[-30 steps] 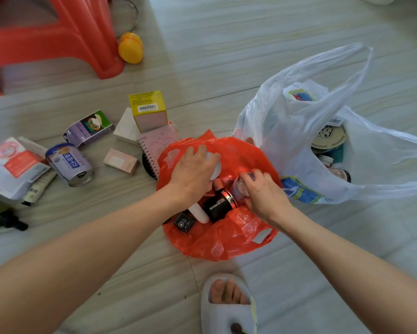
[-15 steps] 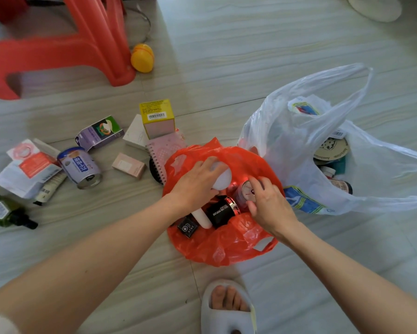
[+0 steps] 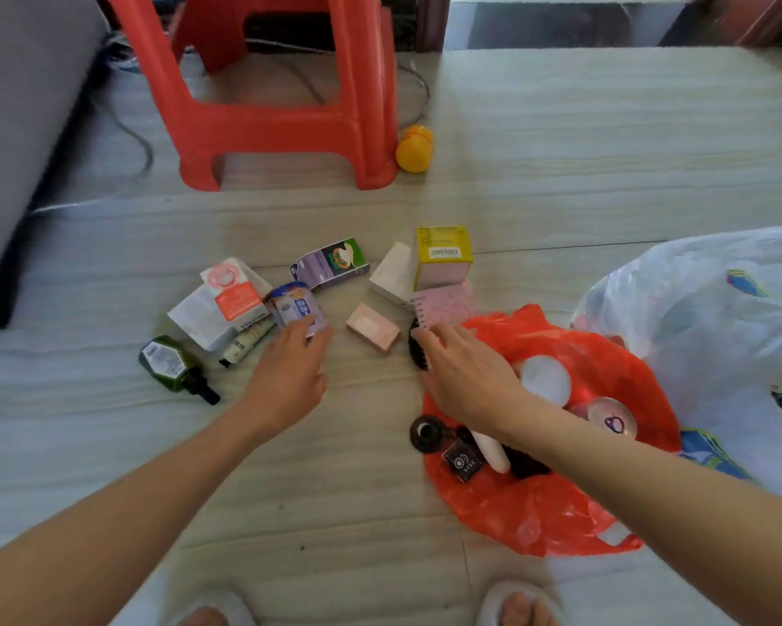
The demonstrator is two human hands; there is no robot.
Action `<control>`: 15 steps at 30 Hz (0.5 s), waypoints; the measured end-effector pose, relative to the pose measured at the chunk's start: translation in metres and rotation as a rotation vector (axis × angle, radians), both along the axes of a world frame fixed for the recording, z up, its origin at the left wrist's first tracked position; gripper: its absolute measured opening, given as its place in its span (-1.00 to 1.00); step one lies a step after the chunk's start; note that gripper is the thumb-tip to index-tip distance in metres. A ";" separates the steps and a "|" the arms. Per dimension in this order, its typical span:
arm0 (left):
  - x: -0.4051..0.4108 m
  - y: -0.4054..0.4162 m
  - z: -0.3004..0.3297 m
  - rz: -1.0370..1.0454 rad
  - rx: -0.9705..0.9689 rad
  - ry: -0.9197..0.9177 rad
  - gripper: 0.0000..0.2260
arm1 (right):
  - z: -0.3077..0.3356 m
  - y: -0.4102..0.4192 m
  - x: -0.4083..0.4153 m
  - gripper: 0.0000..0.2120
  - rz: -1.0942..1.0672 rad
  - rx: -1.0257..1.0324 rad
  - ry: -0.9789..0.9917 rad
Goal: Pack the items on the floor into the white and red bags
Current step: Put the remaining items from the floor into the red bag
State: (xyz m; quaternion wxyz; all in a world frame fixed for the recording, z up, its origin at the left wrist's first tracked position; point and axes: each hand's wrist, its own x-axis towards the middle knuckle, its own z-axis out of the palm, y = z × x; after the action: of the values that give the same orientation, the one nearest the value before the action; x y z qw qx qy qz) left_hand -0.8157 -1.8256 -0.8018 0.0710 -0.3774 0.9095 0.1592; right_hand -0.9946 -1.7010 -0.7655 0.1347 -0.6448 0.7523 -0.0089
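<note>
Beside red bag [image 3: 538, 512] | pink notebook [image 3: 445, 305], black brush [image 3: 418, 350] | red stool [image 3: 271, 92] behind

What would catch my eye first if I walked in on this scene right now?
Probably the crumpled red bag on the floor at lower right, with jars and tubes lying on it, and the red plastic stool at the top. Between them, small boxes and a green bottle lie scattered, with the left hand reaching to a blue-labelled can and the right hand over the bag's edge.
</note>
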 end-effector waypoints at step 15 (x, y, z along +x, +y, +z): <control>-0.003 -0.082 -0.044 -0.011 -0.008 -0.026 -0.39 | -0.107 -0.096 0.035 -0.66 -0.171 0.193 0.045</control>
State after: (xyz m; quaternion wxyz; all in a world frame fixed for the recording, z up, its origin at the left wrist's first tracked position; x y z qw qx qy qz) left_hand -0.8191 -1.9073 -0.8453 0.0825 -0.3747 0.9112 0.1504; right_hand -0.9595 -1.7971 -0.8722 0.1779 -0.5623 0.8048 0.0666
